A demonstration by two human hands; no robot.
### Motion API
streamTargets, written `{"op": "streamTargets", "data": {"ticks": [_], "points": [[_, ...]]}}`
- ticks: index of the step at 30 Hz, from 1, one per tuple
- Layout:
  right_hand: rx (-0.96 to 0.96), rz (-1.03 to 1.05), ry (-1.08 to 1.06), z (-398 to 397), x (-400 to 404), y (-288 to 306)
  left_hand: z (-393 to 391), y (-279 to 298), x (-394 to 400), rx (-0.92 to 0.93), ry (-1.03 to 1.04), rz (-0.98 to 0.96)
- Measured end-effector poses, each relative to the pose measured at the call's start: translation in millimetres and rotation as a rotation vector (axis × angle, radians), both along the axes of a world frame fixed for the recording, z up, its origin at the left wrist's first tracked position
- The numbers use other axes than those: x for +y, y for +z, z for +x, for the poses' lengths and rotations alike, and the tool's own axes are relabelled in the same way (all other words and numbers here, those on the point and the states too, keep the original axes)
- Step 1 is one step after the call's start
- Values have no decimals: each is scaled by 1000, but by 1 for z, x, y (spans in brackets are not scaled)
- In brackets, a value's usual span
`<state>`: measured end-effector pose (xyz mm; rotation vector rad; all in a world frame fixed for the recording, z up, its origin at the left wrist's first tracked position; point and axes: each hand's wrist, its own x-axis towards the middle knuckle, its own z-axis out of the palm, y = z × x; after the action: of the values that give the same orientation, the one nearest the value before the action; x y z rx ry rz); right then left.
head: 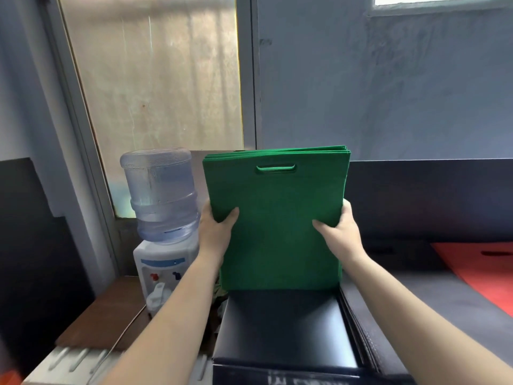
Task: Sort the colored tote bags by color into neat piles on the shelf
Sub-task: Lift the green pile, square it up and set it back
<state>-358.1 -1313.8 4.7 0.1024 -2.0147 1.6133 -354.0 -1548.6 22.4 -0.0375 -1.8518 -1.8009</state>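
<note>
Head view: left hand (pixel 215 229) and right hand (pixel 340 232) grip the green bags (pixel 277 218) upright, squaring edges; next, lay them flat.

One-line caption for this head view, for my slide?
Both hands, left and right, hold an upright stack of green fabric tote bags above a black box.

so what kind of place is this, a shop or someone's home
Probably a small workshop or stockroom rather than a home: both hands hold a stack of identical green tote bags, red bags lie flat at the right, and a water dispenser stands by a frosted window.
</note>
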Motion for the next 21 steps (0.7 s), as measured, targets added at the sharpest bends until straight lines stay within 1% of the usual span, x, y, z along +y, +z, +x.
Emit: {"op": "streamTargets", "data": {"ticks": [2,7,9,12,15,19,21], "points": [[10,-3,-17,0,-1,-7,2,-5,2,7,19,-3],[68,-21,-39,-1,0,2,1,8,1,115,23,-32],[17,-21,-16,0,2,-4,-1,6,-2,83,2,-32],[-87,14,23,4,2,-26,1,-14,-3,-5,-9,-11],[-67,13,-6,7,0,-37,3,-27,-2,-30,3,8],[3,-8,-48,6,2,-28,2,-14,-4,22,-33,11],[3,7,-40,7,4,-28,-1,-14,-6,22,-45,12]]}}
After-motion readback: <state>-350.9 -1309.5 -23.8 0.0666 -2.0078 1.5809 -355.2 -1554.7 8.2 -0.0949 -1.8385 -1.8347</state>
